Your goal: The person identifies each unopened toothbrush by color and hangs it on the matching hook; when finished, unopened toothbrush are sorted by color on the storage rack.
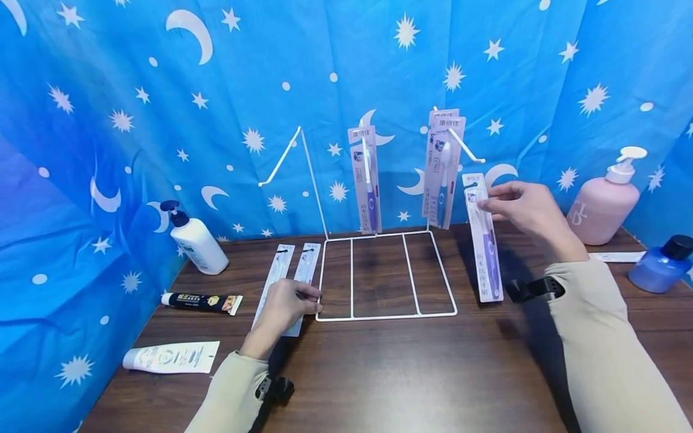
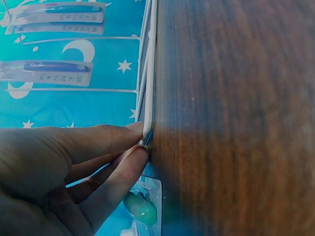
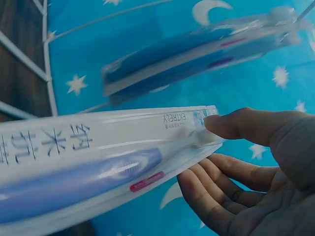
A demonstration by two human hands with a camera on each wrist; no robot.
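My right hand (image 1: 522, 207) pinches a packaged purple toothbrush (image 1: 483, 240) near its top, holding it upright right of the rack. In the right wrist view, thumb and fingers grip the edges of the toothbrush pack (image 3: 88, 167). The white wire rack (image 1: 384, 317) stands on the table, and my left hand (image 1: 284, 307) pinches the left front corner of its base between thumb and finger. One purple toothbrush pack (image 1: 366, 180) hangs on the middle hook. Packs with a blue toothbrush (image 1: 445, 174) in front hang on the right hook (image 1: 468, 147). The left hook (image 1: 278, 157) carries nothing.
Two toothbrush packs (image 1: 307, 264) lie left of the rack, partly under my left hand. Farther left are a white pump bottle (image 1: 199, 246), a black tube (image 1: 200, 302) and a white tube (image 1: 173, 358). At right stand a pink pump bottle (image 1: 603, 204) and a blue bottle (image 1: 657, 267).
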